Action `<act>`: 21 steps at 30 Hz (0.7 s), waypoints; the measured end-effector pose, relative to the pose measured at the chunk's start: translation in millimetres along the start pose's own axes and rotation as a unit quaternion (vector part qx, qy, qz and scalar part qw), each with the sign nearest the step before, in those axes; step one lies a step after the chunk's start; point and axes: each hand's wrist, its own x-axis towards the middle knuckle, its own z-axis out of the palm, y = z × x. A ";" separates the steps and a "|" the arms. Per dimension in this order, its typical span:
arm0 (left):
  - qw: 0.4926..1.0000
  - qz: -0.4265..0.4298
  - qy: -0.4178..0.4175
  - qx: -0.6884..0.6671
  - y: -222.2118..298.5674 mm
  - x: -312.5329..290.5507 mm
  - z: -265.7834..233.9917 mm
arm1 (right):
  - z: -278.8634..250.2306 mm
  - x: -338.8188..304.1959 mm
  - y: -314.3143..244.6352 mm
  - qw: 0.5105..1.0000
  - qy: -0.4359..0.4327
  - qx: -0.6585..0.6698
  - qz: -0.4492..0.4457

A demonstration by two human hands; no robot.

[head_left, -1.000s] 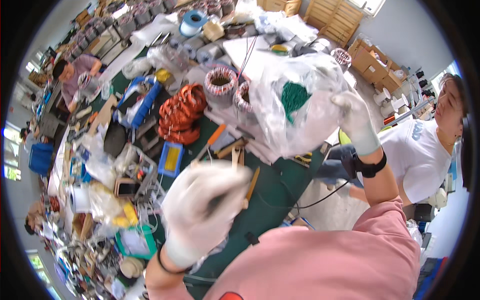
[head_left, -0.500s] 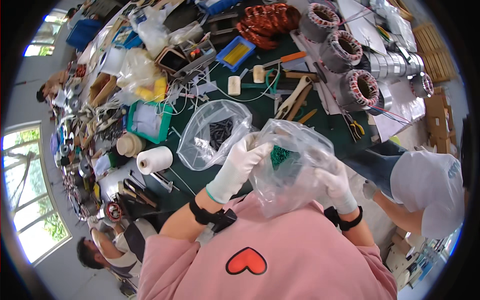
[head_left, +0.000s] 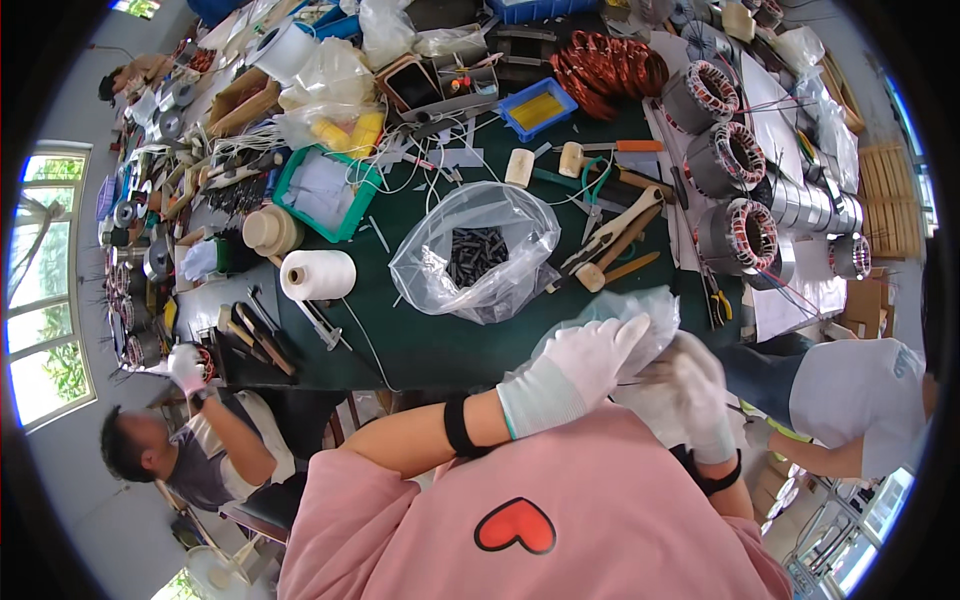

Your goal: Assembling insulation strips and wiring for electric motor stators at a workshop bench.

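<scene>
My left hand (head_left: 580, 372), in a white glove with a grey cuff, grips a clear plastic bag (head_left: 658, 312) near my chest at the table's front edge. Beside it, my right hand (head_left: 702, 392), also gloved, is at the bag's right side; motion smears its fingers. My hands and the bunched film hide the bag's contents. On the green table just beyond stands a second clear plastic bag (head_left: 415, 262), its mouth open, with many small dark pieces (head_left: 478, 257) inside. It touches neither hand.
Mallets, scissors (head_left: 592, 200) and wooden sticks lie beyond the bags. Wound stators (head_left: 735, 235) stand at the right. A white thread spool (head_left: 318, 275) and a green tray (head_left: 330, 195) are at the left. One person (head_left: 215, 440) sits left; another (head_left: 850, 400) stands right.
The held bag has come lower and to the right, away from the open bag, and is bunched up. The green pieces seen in it earlier are now hidden. My view has shifted.
</scene>
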 end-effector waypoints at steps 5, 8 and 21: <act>0.973 0.113 0.072 -0.189 0.0 0.9 -15.7 | -32.7 17.2 18.2 0.788 0.030 -0.553 -0.270; 0.975 0.152 -0.010 -0.164 18.3 -7.7 -33.9 | 7.3 28.4 21.6 0.912 -0.176 -0.335 -0.158; 0.883 -0.124 0.449 0.057 -104.5 -78.6 -101.7 | -0.5 126.1 -77.6 0.972 0.079 -0.012 -0.222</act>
